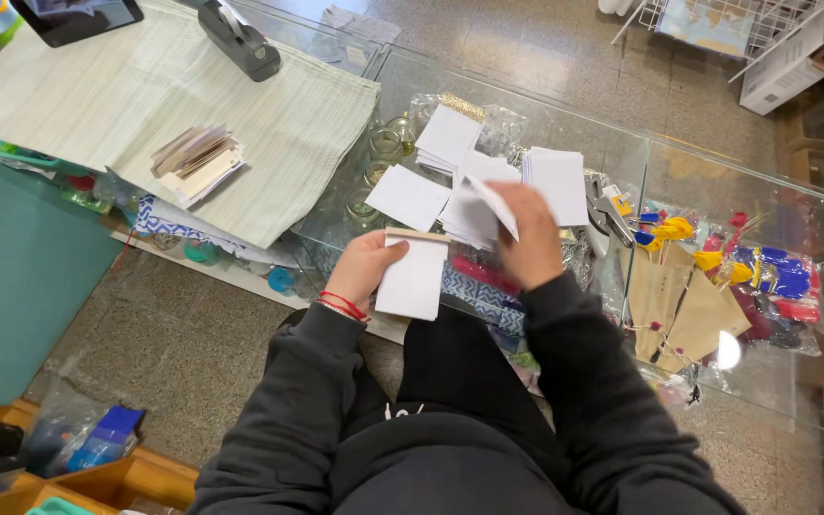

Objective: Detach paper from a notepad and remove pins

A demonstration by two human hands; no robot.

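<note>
Over the near edge of the glass desk (545,124), the left hand (364,269) is clamped on a small stack of white cards (414,277), thumb along the left side and the fingers hidden behind it. The stack stands almost upright with its long axis running up and down in the view, its tan top edge tilted slightly away from the body. The right hand (529,238) is just to the right of the stack and a little farther out over the glass, its fingers pinched together on a single white card (496,203) that slants up toward the left. That single card lies above and to the right of the held stack, near it but not touching, so the right hand is the nearer one to the loose white cards (469,181) spread on the glass just beyond. Those loose cards lie in overlapping piles at mixed angles. Farther left, on a pale green cloth (126,105), sits a separate pile of tan cards (197,162) and a dark stapler-like tool (240,40). To the right, under the glass, are brown paper bags (679,305) and coloured trinkets (774,277).
</note>
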